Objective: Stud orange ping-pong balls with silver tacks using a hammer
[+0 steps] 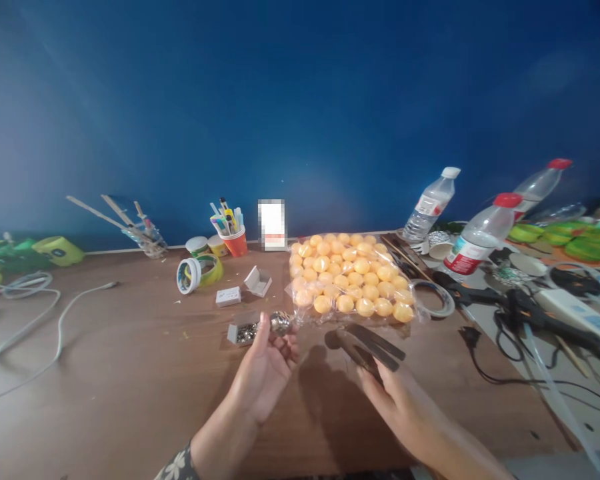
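Observation:
My left hand [267, 373] is palm up, its fingers curled and thumb raised around a shiny, rounded metal piece [281, 323] whose kind I cannot make out. Just behind that thumb lies a small open box [234, 333] filled with tiny metal bits, partly covered by the hand. My right hand [397, 400] is closed on a dark pliers-like tool [367, 347] with a rounded end and long flat arms; the tool points left, above the table. A gap separates the two hands. Beyond them lies a clear bag of orange balls [350, 273].
On the brown table [130, 360] are a small white box [229, 297], an open little box [258, 283], tape rolls [189, 276] and a pen cup [236, 242]. White cable [60, 327] runs left; bottles [480, 237], a glue gun [520, 307] and black cord [505, 381] crowd the right.

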Available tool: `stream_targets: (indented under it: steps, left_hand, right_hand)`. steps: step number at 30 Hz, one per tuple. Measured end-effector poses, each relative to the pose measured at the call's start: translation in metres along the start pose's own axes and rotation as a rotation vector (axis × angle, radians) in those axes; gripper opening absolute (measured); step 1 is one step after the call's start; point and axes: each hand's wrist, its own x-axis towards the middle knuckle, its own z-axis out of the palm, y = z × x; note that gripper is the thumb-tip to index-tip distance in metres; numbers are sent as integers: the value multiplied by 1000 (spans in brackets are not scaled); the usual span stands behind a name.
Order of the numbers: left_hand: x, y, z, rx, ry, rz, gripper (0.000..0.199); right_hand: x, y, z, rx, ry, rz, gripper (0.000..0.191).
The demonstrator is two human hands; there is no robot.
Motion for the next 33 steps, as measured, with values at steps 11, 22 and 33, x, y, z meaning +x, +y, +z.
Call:
stream_targets:
  steps: [11, 22, 33]
  left_hand:
    - [0, 60, -14, 204, -100, 271, 31]
    - [88, 155, -33, 1575, 218, 906, 53]
    - [148, 174, 2, 2213, 139, 713, 28]
  right_hand:
    - [31, -15, 35, -550, -341, -228, 50]
    - [26, -3, 70, -1053, -281, -520, 50]
    - [33, -9, 60, -977, -292, -560, 45]
